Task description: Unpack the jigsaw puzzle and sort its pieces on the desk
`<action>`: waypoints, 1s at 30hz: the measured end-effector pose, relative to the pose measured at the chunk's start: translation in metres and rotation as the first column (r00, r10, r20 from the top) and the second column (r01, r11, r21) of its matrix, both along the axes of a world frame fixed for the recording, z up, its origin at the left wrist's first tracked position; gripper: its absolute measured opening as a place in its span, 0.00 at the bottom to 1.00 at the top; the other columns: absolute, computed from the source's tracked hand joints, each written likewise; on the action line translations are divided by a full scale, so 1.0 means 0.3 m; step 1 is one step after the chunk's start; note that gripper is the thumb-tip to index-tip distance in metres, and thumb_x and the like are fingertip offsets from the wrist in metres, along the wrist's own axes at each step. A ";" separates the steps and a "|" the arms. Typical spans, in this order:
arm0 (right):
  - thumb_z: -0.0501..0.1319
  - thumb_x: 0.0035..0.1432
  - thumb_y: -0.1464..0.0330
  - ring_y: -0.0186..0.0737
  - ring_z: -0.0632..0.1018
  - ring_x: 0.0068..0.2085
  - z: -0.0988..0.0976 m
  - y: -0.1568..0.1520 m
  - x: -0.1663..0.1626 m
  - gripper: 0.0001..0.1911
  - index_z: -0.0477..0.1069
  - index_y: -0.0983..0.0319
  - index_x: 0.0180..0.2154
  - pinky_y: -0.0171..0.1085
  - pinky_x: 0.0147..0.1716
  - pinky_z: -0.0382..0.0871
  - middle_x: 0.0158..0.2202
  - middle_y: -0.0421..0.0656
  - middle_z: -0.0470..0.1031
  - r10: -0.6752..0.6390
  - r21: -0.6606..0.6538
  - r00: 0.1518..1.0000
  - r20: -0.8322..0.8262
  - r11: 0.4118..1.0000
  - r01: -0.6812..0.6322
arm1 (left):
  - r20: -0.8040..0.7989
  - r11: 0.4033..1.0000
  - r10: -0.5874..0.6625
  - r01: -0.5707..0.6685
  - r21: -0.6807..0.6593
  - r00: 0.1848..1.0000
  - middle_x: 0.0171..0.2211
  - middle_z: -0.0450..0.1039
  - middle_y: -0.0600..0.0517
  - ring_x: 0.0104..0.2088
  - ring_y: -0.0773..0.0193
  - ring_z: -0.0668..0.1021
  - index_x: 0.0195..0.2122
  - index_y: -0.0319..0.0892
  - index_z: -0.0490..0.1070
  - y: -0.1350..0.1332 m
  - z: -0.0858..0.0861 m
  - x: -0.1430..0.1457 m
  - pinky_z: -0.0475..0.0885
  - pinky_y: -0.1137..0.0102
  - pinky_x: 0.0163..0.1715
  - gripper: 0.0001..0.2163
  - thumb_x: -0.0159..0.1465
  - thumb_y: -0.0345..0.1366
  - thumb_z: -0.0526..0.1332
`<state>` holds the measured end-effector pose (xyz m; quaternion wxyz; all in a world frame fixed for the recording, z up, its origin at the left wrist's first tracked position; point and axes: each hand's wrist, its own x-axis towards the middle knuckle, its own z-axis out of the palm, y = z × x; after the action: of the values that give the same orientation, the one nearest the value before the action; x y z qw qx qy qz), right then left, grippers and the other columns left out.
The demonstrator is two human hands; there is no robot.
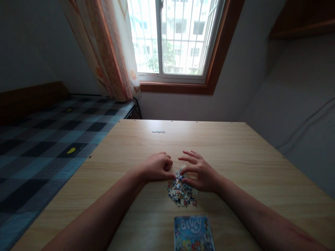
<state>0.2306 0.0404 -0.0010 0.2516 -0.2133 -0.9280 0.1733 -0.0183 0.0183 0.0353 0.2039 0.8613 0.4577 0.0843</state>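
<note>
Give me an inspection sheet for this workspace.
Surface: wood-grain table.
Job's things: loose puzzle-piece pile; small group of pieces near the far edge; Bluey-labelled item at the near side.
Clutter: nothing seen.
Hands: left hand at the pile's left side, fingers curled; right hand at its right, fingers partly spread; grips unclear.
Cables: one apparent cable along the right wall.
Surroundings: bed, curtain, barred window.

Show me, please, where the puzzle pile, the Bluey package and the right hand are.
Puzzle pile (180, 191): head view, middle of the heap.
Bluey package (194, 234): head view, middle of its visible face.
Right hand (202, 171): head view, back of the hand.
</note>
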 end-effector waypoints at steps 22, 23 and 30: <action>0.61 0.63 0.65 0.52 0.68 0.62 -0.050 0.073 0.009 0.10 0.81 0.51 0.41 0.58 0.60 0.60 0.54 0.43 0.77 -0.333 -0.007 0.920 -0.209 0.941 0.339 | 0.003 0.999 0.003 -0.003 0.051 1.000 0.23 0.65 0.55 0.30 0.64 0.67 0.19 0.42 0.59 0.009 -0.015 -0.004 0.59 0.71 0.31 0.21 0.58 0.48 0.65; 0.62 0.62 0.65 0.54 0.67 0.62 -0.054 0.075 0.010 0.10 0.81 0.50 0.41 0.59 0.60 0.59 0.55 0.44 0.76 -0.345 -0.008 0.921 -0.181 0.937 0.350 | 0.006 0.998 0.005 -0.005 0.058 1.000 0.22 0.65 0.55 0.29 0.65 0.67 0.19 0.42 0.59 0.010 -0.018 -0.005 0.59 0.71 0.31 0.21 0.58 0.49 0.65; 0.59 0.54 0.77 0.53 0.64 0.64 -0.041 0.059 0.014 0.19 0.82 0.50 0.39 0.60 0.61 0.56 0.58 0.41 0.73 -0.306 0.045 0.947 -0.095 0.949 0.311 | 0.076 0.994 0.038 -0.045 0.097 0.996 0.21 0.65 0.55 0.28 0.66 0.67 0.17 0.41 0.59 0.016 -0.043 -0.010 0.58 0.70 0.30 0.23 0.62 0.49 0.61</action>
<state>0.2347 0.0580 -0.0132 0.3220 -0.3406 -0.8760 0.1134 -0.0214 0.0230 0.0222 0.1762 0.8568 0.4630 0.1428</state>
